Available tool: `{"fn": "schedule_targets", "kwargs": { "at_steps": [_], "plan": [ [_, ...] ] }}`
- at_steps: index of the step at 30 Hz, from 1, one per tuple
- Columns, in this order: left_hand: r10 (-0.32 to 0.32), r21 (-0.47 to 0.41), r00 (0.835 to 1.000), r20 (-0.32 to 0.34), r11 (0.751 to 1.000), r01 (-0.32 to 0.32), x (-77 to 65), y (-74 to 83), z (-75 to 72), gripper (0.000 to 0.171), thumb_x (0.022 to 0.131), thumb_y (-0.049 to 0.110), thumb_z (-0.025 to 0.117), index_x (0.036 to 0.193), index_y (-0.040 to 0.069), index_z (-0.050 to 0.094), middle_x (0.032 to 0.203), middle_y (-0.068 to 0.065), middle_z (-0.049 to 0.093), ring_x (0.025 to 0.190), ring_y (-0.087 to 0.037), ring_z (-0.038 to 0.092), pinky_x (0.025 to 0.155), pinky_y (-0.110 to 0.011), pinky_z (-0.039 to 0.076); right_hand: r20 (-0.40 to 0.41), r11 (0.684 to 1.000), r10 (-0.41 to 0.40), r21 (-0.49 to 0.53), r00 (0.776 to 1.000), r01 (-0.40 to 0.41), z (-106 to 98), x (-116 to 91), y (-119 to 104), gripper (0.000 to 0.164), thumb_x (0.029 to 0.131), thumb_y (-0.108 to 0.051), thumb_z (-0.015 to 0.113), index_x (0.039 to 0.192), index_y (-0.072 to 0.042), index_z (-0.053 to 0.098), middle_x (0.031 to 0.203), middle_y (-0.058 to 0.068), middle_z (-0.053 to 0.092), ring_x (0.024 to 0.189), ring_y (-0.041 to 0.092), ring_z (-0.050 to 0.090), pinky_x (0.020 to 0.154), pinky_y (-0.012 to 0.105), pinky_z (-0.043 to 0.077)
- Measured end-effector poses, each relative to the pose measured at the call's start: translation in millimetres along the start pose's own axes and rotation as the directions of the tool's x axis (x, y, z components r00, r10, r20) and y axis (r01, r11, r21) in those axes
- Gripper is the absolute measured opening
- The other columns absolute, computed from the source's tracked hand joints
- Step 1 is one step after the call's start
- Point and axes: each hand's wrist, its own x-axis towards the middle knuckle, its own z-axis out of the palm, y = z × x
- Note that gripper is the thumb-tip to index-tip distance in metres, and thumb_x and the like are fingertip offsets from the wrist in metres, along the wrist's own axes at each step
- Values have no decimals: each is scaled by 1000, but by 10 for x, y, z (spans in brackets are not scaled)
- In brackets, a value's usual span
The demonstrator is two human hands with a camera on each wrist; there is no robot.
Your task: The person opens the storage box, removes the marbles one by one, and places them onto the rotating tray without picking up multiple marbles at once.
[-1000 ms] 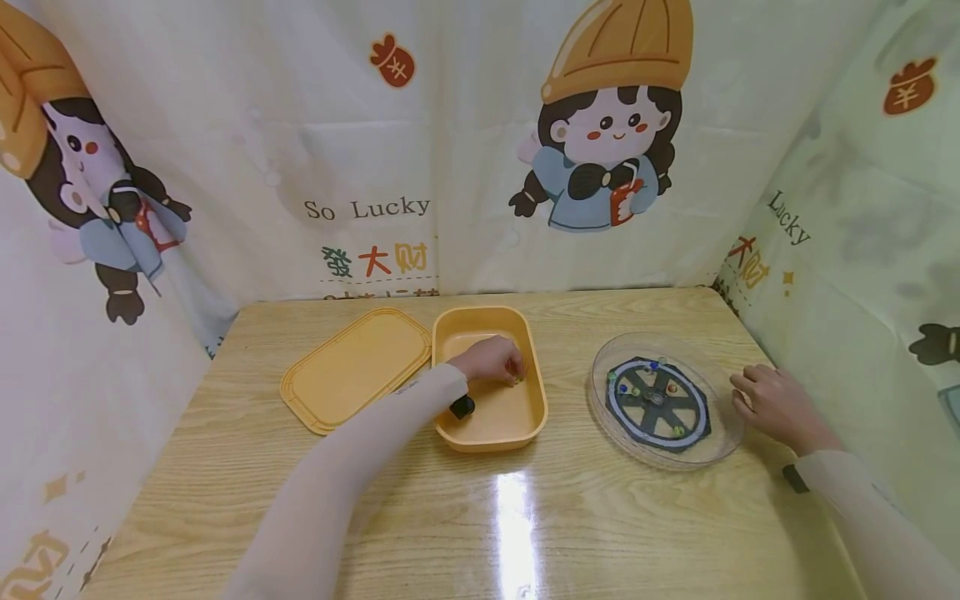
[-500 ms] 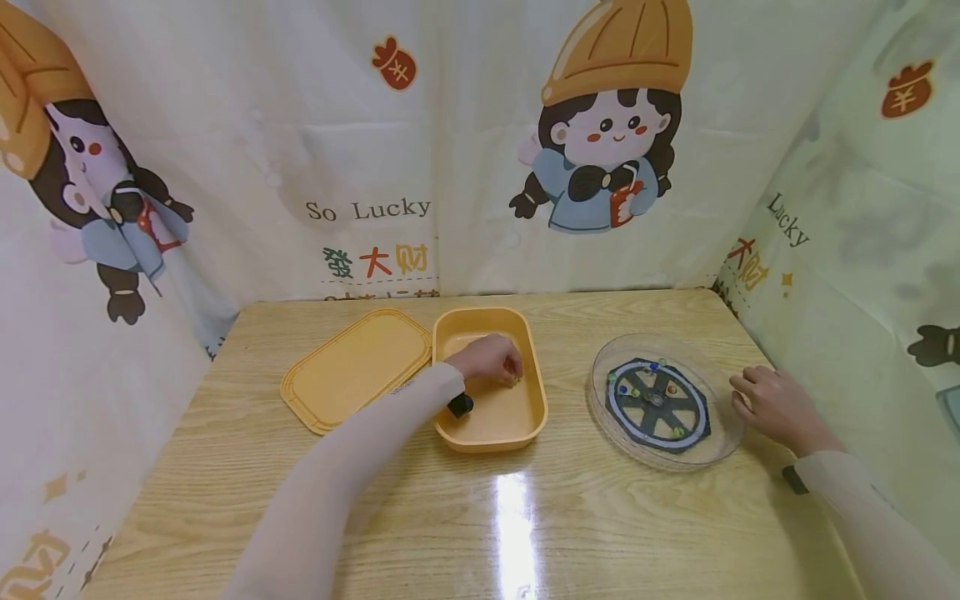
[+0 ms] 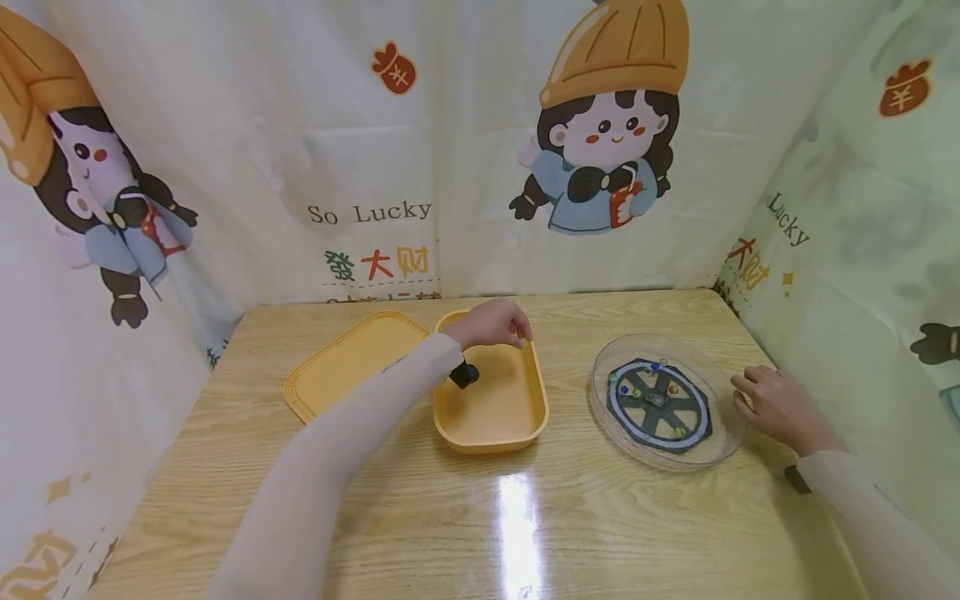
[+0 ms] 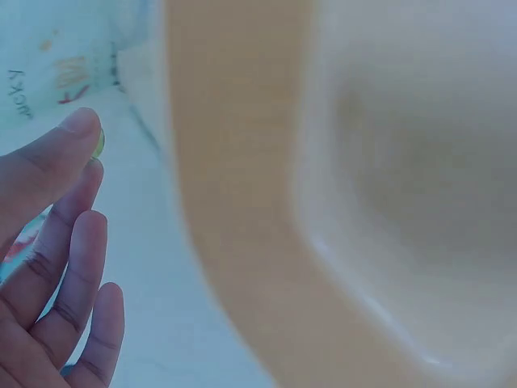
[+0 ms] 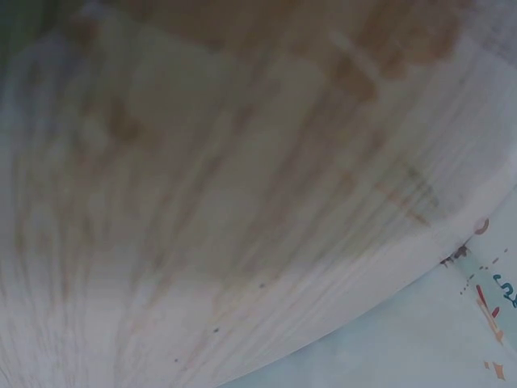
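In the head view my left hand (image 3: 497, 323) is over the far part of an orange-yellow plastic box (image 3: 491, 404), its fingertips close to the right rim. Thumb and forefinger pinch a small green glass marble (image 4: 99, 145), mostly covered by the thumb in the left wrist view. A round clear dish (image 3: 724, 450) stands to the right of the box. Inside it lies a dark octagonal piece with a pale ring and spokes (image 3: 656, 400), with several marbles on and around it, among them a blue marble (image 3: 625, 390). My right hand (image 3: 776, 406) rests loosely beside the dish's right edge, holding nothing.
The box's flat orange-yellow lid (image 3: 352, 362) lies to its left, partly under my left forearm. All of it stands on a wood-grain table (image 3: 600, 525), with printed curtains (image 3: 480, 150) behind and at both sides.
My left hand has risen from the box's floor and moved toward its far right rim, with the marble pinched in the fingers. The right hand and the dish have stayed put.
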Motion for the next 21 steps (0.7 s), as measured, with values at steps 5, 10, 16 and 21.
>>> {"fn": "schedule_targets", "kwargs": {
  "at_steps": [5, 10, 16, 21],
  "plan": [
    [21, 3, 1000, 2, 1000, -21, 166, 225, -71, 11, 83, 14, 70, 93, 14, 75, 99, 1, 71, 87, -14, 58, 82, -26, 48, 0, 1000, -4, -2, 1000, 4, -4, 0, 5, 15, 82, -18, 46, 71, -8, 48, 62, 5, 43, 57, 26, 45, 48, 38, 31],
    [48, -2, 999, 15, 999, -48, 323, 502, -30, 14, 84, 15, 70, 96, 13, 75, 100, 1, 71, 87, -14, 56, 82, -23, 47, 17, 1000, 2, -5, 1000, -2, -5, -7, 7, 12, 80, -16, 50, 71, -9, 48, 63, 4, 43, 57, 25, 45, 48, 39, 32],
    [85, -1, 996, 28, 996, -85, 522, 805, 126, 14, 85, 18, 69, 98, 16, 74, 100, 4, 71, 87, -9, 56, 77, -16, 45, 21, 1000, 2, -3, 1000, -2, -6, -10, 8, 13, 81, -16, 50, 70, -10, 46, 62, 3, 42, 57, 24, 45, 48, 38, 31],
    [159, -17, 986, 56, 987, -158, 668, 993, 314, 13, 86, 18, 68, 98, 16, 74, 97, 5, 70, 83, -7, 57, 72, -13, 45, 9, 1000, 0, -8, 1000, 0, 5, -12, 17, 21, 87, -21, 41, 70, -10, 46, 62, 3, 41, 56, 24, 43, 47, 37, 30]
  ]
}}
